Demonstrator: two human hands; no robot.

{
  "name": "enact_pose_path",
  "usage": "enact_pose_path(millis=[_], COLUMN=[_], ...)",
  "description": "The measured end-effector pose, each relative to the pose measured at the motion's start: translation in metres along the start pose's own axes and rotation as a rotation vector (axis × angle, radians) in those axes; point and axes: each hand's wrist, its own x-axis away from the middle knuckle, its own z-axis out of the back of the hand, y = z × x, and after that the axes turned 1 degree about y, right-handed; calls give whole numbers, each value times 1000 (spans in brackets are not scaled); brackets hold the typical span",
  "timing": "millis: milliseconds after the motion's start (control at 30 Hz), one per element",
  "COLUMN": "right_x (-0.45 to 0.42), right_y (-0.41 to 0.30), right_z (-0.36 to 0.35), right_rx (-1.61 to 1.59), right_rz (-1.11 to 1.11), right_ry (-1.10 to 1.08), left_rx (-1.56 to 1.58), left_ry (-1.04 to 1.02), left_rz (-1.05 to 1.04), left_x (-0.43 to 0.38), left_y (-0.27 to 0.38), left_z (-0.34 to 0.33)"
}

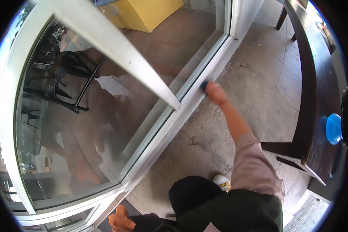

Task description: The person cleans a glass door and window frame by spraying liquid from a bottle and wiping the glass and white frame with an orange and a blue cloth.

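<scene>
My right hand [216, 92] is shut on a dark blue cloth or pad [204, 85], mostly hidden by the fingers. The pad lies against the white bottom rail [191, 100] of a large window frame, and the hand looks slightly blurred. Behind the rail stands a glass pane [145, 116], split by a white mullion [127, 55], with reflections across it. At the lower left, my left hand [121, 219] rests by my dark-clad knee, its fingers loosely bent and apart. No object shows in it.
A dark wooden table or bench [316, 116] curves along the right, with a blue bowl [334, 129] on it. Below me is a stained tile floor [258, 87]. Through the glass appear a black metal chair [75, 78] and a yellow box-like block [145, 13]. My shoe [222, 182] stands near the sill.
</scene>
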Motion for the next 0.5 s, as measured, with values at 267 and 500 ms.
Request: enact_pose_path(millis=[267,500], right_x=[-43,55], right_y=[-10,-164], right_z=[-53,-119], right_rx=[-370,-629], right_rz=[-911,-600], right_ry=[603,405], left_rx=[225,287], left_ry=[-110,-206], left_rz=[34,60], left_x=[2,-8], left_y=[34,41], left_z=[-41,-73])
